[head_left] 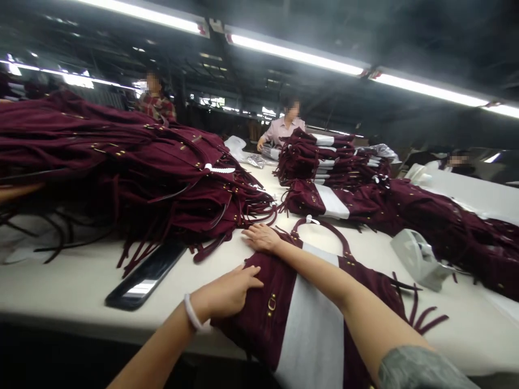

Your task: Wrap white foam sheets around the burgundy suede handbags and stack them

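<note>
A maroon bag (270, 308) with a wide grey-white band (316, 319) around it lies at the table's front edge, its handle loop lying toward the back. My left hand (229, 289), with a pale band on the wrist, rests on the bag's left side, its fingers partly spread. Across the bag reaches my right arm, and my right hand (261, 237) lies at the bag's back left corner with the fingers spread. Neither hand is wrapped round anything. The underside of my left hand is hidden.
Left is a large heap of maroon bags (162, 156), with a black phone (146, 275) before it. Banded bags (316, 162) are stacked behind. A grey tape dispenser (419, 259) and more bags (454, 227) are right. People (284, 127) (156, 105) stand beyond.
</note>
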`<act>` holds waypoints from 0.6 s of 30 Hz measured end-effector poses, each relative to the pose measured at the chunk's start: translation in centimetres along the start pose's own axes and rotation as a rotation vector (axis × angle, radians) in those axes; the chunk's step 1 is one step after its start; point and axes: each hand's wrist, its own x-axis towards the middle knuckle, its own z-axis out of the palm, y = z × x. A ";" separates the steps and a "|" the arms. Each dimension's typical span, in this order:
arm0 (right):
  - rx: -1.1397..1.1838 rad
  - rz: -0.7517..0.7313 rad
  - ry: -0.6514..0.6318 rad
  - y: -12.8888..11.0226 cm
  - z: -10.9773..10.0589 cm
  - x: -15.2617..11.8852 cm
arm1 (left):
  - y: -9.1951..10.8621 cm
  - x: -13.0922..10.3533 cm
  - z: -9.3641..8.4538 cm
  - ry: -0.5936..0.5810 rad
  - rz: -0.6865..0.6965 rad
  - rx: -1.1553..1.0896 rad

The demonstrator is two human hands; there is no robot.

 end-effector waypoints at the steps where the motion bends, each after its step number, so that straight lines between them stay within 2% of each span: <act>1: 0.003 0.010 0.005 0.0 -0.1 0.0 | 0.1 1.0 0.1 0.006 -0.038 0.017; 3: 0.003 0.042 0.012 -0.1 -0.3 -0.2 | 0.8 2.6 1.6 0.099 -0.107 0.123; 6: -0.006 0.117 0.018 -0.3 -0.5 -0.2 | 1.3 3.5 5.2 0.252 -0.112 0.373; 8: 0.039 0.194 0.048 0.0 -0.7 -0.3 | 0.8 3.5 7.0 0.265 -0.073 0.482; 11: 0.186 0.332 0.125 1.6 -2.5 -1.9 | -0.9 3.7 7.9 0.208 0.010 0.588; 13: 0.286 0.400 0.184 2.6 -5.4 -5.0 | -2.0 4.0 7.7 0.168 0.068 0.634; 14: 0.334 0.426 0.218 2.8 -7.2 -7.5 | -2.4 4.2 7.7 0.155 0.088 0.649; 16: 0.424 0.476 0.293 2.5 -11.0 -14.0 | -3.1 4.4 7.9 0.154 0.106 0.669; 18: 0.473 0.601 0.445 0.8 -13.7 -22.1 | -3.9 4.5 8.5 0.186 0.106 0.667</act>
